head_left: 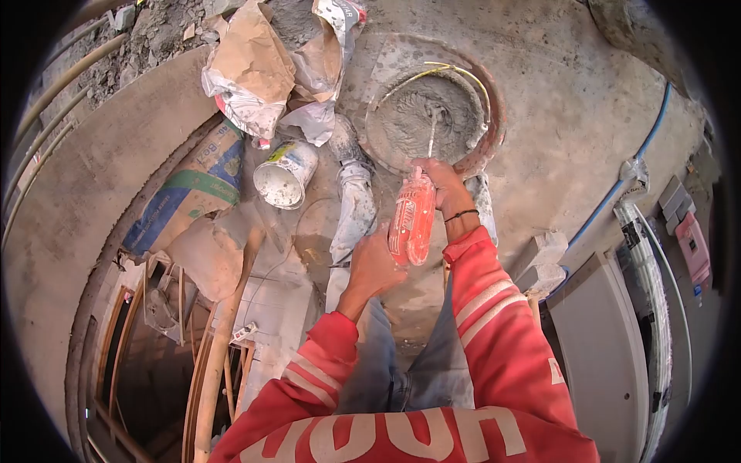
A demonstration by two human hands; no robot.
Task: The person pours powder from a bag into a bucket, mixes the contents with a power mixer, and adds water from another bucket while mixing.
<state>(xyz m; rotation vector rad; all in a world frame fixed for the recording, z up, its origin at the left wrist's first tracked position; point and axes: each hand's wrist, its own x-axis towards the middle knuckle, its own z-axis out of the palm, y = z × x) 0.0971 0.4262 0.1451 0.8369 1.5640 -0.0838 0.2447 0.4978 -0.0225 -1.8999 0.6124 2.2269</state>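
A red power drill [411, 220] is held in front of my legs, its body coated with grey splashes. My left hand [373, 265] is closed round its rear end, and my right hand [443, 185] grips it near the front. From the drill a mixing rod [432, 137] runs down into wet grey mortar [405, 108]; the rod's lower end is hidden in the mix. The mortar fills a round bucket [486, 108] with a yellow handle lying along its far rim. A dark band circles my right wrist.
Torn paper sacks [255, 69] lie left of the bucket, beside a tipped white pail [285, 176]. A blue and green cement bag [193, 189] rests near an opening with wooden poles [224, 339]. Blocks [540, 262] and a blue hose [610, 193] are at right.
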